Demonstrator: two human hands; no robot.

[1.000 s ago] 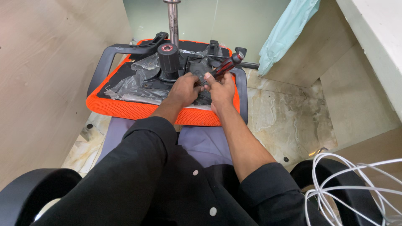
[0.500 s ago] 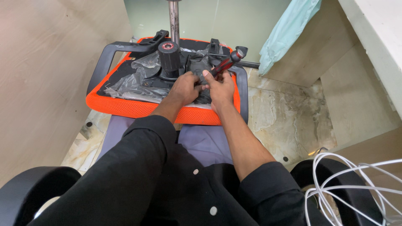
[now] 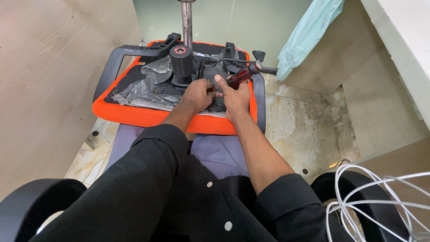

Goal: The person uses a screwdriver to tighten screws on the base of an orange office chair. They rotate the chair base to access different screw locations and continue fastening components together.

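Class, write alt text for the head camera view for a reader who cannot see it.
Two bare hands work on the black metal mechanism under an upturned orange mesh chair seat; the right hand grips a red-and-black-handled screwdriver, the left hand rests on the mechanism. Crumpled clear plastic wrap lies alongside.

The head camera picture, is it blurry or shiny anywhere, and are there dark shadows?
Head view: soft, even light with no hard shadows; the hands and the upturned orange chair seat look sharp. Head view: the crinkled plastic wrap and the metal post catch pale glare. Head view: the black sleeves and the white cable near the bottom edge look stretched and a little soft.
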